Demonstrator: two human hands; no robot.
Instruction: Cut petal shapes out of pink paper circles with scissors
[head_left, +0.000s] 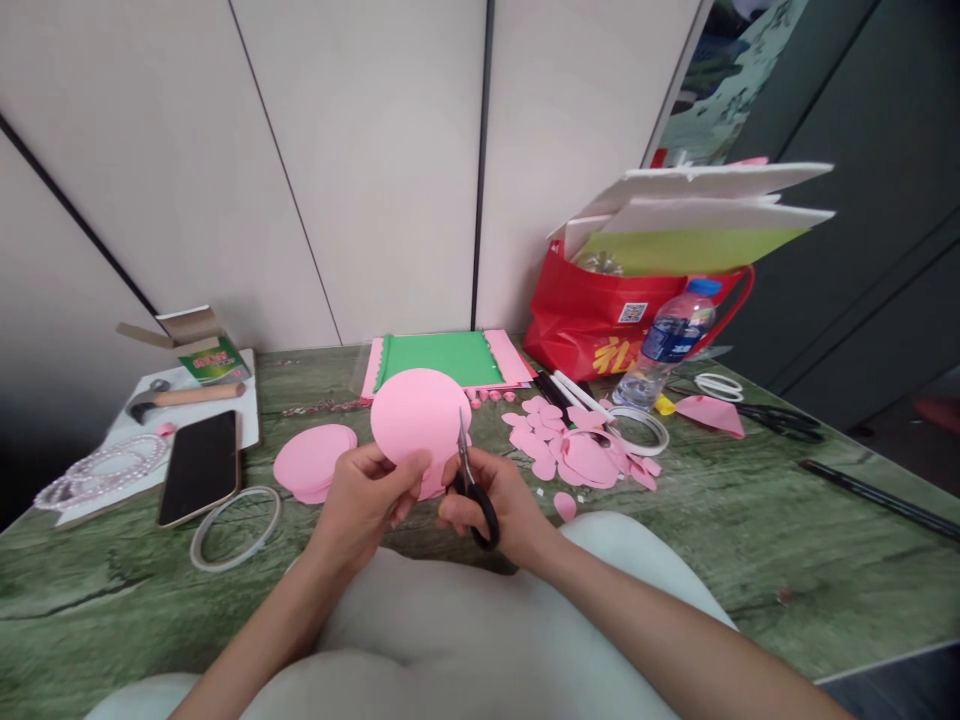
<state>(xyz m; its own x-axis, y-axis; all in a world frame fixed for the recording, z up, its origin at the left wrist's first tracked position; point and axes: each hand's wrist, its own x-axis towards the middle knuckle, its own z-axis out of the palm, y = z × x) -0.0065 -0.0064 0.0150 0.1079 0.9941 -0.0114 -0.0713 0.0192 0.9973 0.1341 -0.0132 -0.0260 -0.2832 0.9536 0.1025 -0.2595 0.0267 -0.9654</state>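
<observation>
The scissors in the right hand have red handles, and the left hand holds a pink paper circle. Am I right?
Not quite: the head view shows the scissors have black handles, not red. The right hand does hold them, and the left hand holds a pink paper circle.

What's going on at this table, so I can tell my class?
A person's left hand holds up a pink paper circle, while the right hand holds scissors, their blades at its right edge. Whether they have cut in is hard to tell. More pink circles lie to the left, and a heap of pink cutouts to the right.
</observation>
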